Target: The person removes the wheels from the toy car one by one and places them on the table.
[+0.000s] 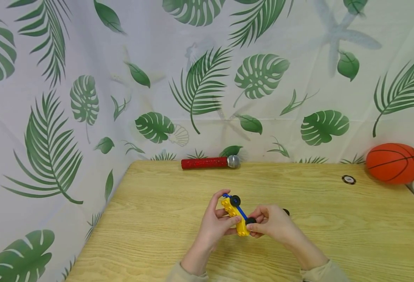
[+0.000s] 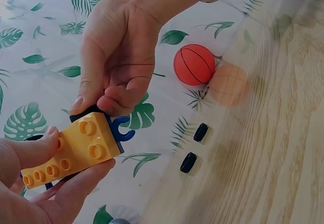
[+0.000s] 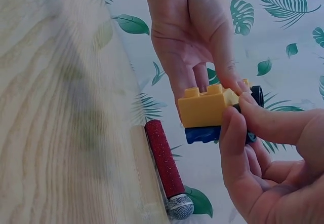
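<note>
Nearest, the left hand (image 1: 215,226) grips the toy car (image 2: 76,145), its thumb on the yellow body. The car is held up, tilted, in front of the person and over the table (image 1: 150,227). The right hand (image 1: 276,224) pinches at the near-end wheel (image 1: 251,222) between thumb and fingers; whether that wheel sits fully on its axle cannot be told, as the fingers cover much of it. The step looks like working this wheel against the blue base (image 1: 242,213).

To do it well, the left grip should stay firm on the body, clear of the other wheel (image 1: 235,201), so the car does not twist under the push. The right fingers would do best to keep the wheel flat to the side and press or pull straight along the axle; a slanted force could bend the joint or make the wheel slip.

Just beyond the right hand, a black piece (image 1: 286,212) lies partly hidden, and a forearm could brush it. Farther off are a black disc (image 1: 349,179), a red microphone (image 1: 207,163) and an orange ball (image 1: 395,163), all well apart from the work.
</note>
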{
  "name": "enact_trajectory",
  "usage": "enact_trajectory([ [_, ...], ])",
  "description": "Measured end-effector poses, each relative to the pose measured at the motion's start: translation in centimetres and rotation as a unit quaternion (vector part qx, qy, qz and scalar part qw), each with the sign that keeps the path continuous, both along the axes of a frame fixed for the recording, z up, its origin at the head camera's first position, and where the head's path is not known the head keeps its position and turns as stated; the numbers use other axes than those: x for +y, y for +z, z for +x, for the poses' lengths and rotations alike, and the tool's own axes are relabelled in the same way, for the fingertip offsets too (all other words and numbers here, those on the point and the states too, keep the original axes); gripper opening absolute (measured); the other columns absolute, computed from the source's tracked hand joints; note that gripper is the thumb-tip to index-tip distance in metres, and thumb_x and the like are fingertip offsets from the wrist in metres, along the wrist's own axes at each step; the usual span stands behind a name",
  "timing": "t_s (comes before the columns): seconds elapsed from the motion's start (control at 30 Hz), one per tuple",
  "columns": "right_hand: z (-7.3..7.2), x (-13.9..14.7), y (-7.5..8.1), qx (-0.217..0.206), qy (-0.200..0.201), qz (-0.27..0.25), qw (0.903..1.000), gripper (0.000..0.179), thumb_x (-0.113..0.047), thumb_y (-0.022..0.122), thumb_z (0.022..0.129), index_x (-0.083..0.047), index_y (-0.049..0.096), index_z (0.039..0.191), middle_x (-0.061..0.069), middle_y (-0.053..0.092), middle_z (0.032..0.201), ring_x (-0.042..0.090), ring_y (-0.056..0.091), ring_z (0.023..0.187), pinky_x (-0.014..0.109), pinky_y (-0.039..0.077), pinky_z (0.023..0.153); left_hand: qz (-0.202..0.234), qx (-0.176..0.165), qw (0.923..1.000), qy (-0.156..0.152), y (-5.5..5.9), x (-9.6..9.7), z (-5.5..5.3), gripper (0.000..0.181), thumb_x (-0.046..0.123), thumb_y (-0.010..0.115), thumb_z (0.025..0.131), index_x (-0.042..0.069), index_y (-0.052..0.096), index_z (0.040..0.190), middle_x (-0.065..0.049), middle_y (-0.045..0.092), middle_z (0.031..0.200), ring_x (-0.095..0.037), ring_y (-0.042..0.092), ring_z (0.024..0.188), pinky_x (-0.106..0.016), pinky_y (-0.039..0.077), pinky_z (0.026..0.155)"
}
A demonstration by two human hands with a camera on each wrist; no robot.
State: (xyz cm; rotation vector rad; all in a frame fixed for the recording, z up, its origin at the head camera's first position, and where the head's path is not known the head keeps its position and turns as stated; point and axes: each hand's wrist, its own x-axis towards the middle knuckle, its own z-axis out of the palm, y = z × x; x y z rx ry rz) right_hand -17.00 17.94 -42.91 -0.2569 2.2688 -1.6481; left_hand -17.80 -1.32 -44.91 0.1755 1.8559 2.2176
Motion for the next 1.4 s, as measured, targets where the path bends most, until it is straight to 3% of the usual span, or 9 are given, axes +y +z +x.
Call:
enact_trajectory([
  [0.33, 0.3, -0.5, 0.0, 0.007, -0.039, 0.019, 0.999, 0.024, 0.0, 0.073, 0.087, 0.013, 0.061, 0.103, 0.011, 0.067, 0.082, 0.018, 0.069, 0.069, 0.03, 0.061, 0.061, 0.01, 0.0, 0.9999, 0.01, 0.0, 0.1, 0.0, 0.068, -0.006, 0.068, 0.089, 0.03, 0.046, 0.141, -0.021, 0.072, 0.106, -0.024, 0.073, 0.088, -0.044, 0.062, 0.07],
  [0.93, 0.5, -0.8, -0.3, 0.012, -0.062, 0.045, 0.997, 0.022, 0.0, 0.074, 0.085, 0.011, 0.062, 0.1, 0.011, 0.068, 0.08, 0.017, 0.068, 0.067, 0.03, 0.061, 0.061, 0.018, -0.007, 0.9997, 0.015, -0.1, 0.2, 0.0, 0.069, -0.008, 0.068, 0.088, 0.031, 0.047, 0.142, -0.023, 0.072, 0.106, -0.024, 0.073, 0.087, -0.046, 0.061, 0.071],
  [1.4, 0.6, -1.0, -0.3, -0.001, -0.082, 0.048, 0.9955, 0.02, 0.001, 0.074, 0.085, 0.01, 0.062, 0.099, 0.011, 0.065, 0.079, 0.017, 0.067, 0.065, 0.031, 0.06, 0.06, 0.0, -0.008, 0.9996, 0.028, 0.1, 0.4, 0.1, 0.07, -0.008, 0.07, 0.086, 0.031, 0.049, 0.141, -0.023, 0.073, 0.107, -0.026, 0.073, 0.09, -0.046, 0.061, 0.072],
])
